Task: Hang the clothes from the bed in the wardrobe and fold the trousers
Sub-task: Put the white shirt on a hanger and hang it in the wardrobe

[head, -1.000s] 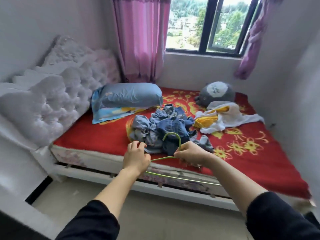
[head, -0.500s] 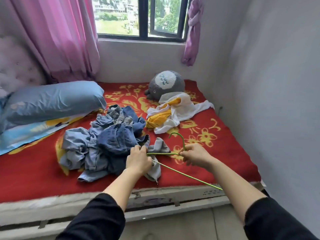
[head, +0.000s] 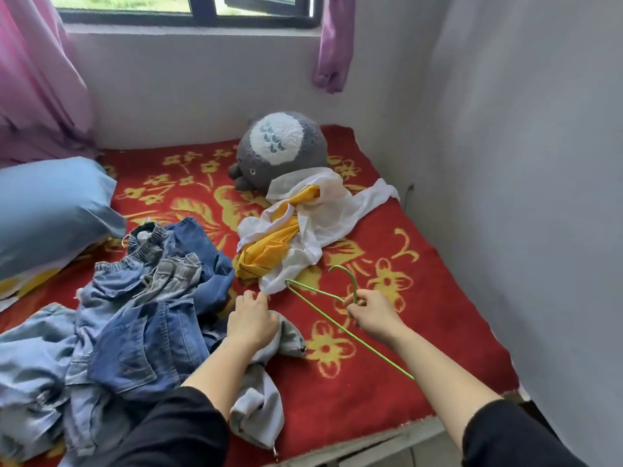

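Right hand (head: 371, 316) grips a green wire hanger (head: 354, 285) at the neck just below its hook, fingers curled round the wire, and holds it low over the bed (head: 421, 298). Half a second earlier both hands held the hanger. Now the left hand (head: 251, 320) has let go and dropped onto a grey garment (head: 259, 409) at the bed's near edge. Its fingertips reach up to the lowest corner of a white and yellow top (head: 320, 224). Its back faces the camera, so it cannot be told whether the fingers pinch any cloth or only rest there. The view has also swung right and closed in on the mattress, which suggests the person has stepped up to the clothes.

Judging by that release, one hand has been freed to pick up a garment for the hanger, most likely the top. Nothing is on the hanger yet.

Neither a wardrobe nor any other container shows in this view, so everything still lies on the bed. A heap of jeans (head: 141, 318) sits unfolded to the left, partly over the grey garment. The top lies crumpled beyond the hands, its far end against a grey plush toy (head: 279, 146) under the window (head: 188, 15). A blue pillow (head: 50, 207) lies at far left.
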